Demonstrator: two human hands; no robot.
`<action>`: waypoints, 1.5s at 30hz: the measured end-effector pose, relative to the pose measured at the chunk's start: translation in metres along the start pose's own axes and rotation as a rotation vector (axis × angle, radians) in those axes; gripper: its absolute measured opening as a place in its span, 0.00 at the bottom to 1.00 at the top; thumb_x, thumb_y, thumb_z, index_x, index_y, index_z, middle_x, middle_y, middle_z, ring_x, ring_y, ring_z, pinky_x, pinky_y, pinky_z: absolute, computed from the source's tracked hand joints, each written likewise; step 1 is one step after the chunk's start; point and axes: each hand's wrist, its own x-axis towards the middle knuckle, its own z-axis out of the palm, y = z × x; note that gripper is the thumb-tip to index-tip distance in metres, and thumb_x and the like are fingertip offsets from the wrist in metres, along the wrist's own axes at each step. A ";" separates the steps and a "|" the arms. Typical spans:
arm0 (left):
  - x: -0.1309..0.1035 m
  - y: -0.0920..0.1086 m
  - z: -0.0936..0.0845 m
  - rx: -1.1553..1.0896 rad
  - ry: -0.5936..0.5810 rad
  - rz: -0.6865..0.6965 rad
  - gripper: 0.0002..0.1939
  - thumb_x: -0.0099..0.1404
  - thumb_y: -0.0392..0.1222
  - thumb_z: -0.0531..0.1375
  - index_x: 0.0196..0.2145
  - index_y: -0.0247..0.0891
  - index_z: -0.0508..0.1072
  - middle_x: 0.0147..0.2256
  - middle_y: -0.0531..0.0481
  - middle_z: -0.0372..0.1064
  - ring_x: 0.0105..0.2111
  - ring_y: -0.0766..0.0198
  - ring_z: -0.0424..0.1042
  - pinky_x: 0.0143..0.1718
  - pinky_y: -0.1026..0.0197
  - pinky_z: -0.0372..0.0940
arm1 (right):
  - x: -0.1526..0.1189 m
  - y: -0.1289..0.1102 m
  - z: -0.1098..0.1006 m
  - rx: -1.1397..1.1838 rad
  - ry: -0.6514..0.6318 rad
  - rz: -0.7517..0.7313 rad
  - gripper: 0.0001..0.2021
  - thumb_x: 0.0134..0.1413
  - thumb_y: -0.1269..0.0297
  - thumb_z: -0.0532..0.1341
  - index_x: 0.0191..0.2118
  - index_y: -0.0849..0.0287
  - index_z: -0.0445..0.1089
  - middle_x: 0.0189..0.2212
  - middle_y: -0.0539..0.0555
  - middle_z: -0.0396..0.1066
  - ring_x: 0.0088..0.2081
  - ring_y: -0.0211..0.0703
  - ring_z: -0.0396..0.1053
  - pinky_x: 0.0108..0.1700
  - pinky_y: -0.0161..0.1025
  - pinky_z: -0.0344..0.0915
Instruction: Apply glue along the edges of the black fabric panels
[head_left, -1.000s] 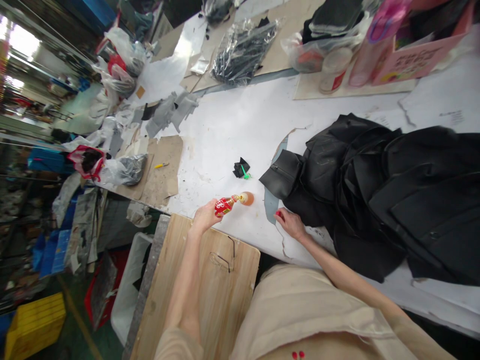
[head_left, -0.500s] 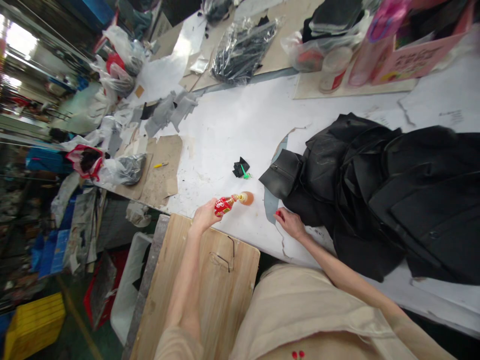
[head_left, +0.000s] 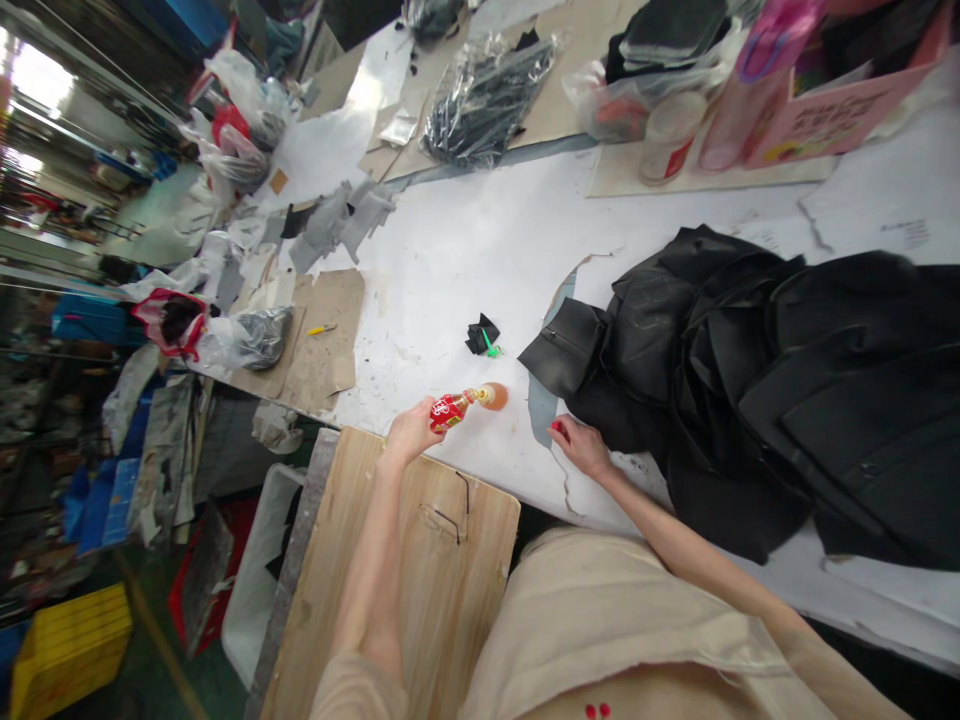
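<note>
My left hand (head_left: 410, 434) is closed around a drink bottle with a red label (head_left: 448, 411). The bottle is tilted, its mouth at the rim of a small clear cup (head_left: 493, 396) that has amber liquid in it. Between the fingertips of my right hand (head_left: 583, 446) is a small red bottle cap (head_left: 556, 427), held just above the table near the black garments (head_left: 697, 350). Behind the cup lie a black scrap (head_left: 481, 334) and a small green tool (head_left: 490, 345), whose kind I cannot make out.
Eyeglasses (head_left: 442, 520) rest on a wooden board (head_left: 360, 600) at the near edge. A yellow cutter (head_left: 322, 330) lies on cardboard at left. Along the back are a bag of black pieces (head_left: 484, 105), a clear jar (head_left: 670, 140) and a pink box (head_left: 832, 125).
</note>
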 end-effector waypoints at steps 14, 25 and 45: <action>0.000 0.002 0.001 0.009 -0.007 -0.007 0.16 0.60 0.47 0.61 0.45 0.43 0.65 0.40 0.48 0.76 0.39 0.55 0.76 0.33 0.61 0.59 | 0.000 0.000 0.001 0.002 -0.012 0.011 0.14 0.68 0.53 0.51 0.38 0.56 0.67 0.26 0.51 0.75 0.27 0.44 0.73 0.31 0.36 0.56; -0.002 0.005 -0.004 -0.008 -0.025 -0.017 0.17 0.60 0.46 0.62 0.46 0.44 0.66 0.41 0.48 0.76 0.40 0.55 0.76 0.34 0.62 0.60 | 0.000 -0.001 0.000 -0.011 -0.015 0.017 0.13 0.68 0.54 0.52 0.38 0.55 0.68 0.27 0.51 0.75 0.28 0.44 0.73 0.31 0.36 0.56; -0.002 0.005 0.000 0.003 0.007 0.007 0.15 0.60 0.46 0.61 0.44 0.43 0.65 0.39 0.48 0.76 0.38 0.56 0.76 0.32 0.61 0.58 | 0.000 -0.001 0.000 -0.033 -0.006 0.007 0.14 0.68 0.53 0.51 0.38 0.56 0.68 0.27 0.52 0.75 0.27 0.44 0.72 0.30 0.36 0.55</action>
